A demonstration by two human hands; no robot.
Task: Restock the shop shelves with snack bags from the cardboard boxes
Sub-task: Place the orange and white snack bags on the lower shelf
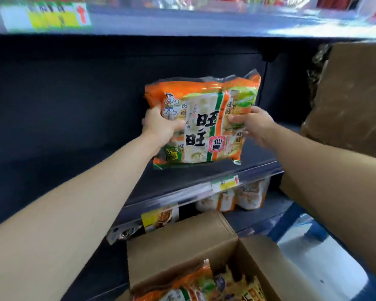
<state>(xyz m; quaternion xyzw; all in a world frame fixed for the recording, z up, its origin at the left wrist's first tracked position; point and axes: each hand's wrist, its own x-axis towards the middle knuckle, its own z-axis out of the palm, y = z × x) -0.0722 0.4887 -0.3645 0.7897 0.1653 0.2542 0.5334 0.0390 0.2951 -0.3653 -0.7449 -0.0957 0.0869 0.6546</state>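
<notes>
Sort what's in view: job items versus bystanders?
Job: snack bag, gripped by left hand and right hand; dark shelf; open cardboard box of more bags.
Bystanders: price tag; bags on the lower shelf; brown box at right.

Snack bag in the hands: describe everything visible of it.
The snack bag is glossy plastic, orange, white and green, with bold black characters and a cartoon figure. Upright, its front faces the camera. The left hand grips its left side, the right hand its right; its bottom edge is by the dark shelf.
</notes>
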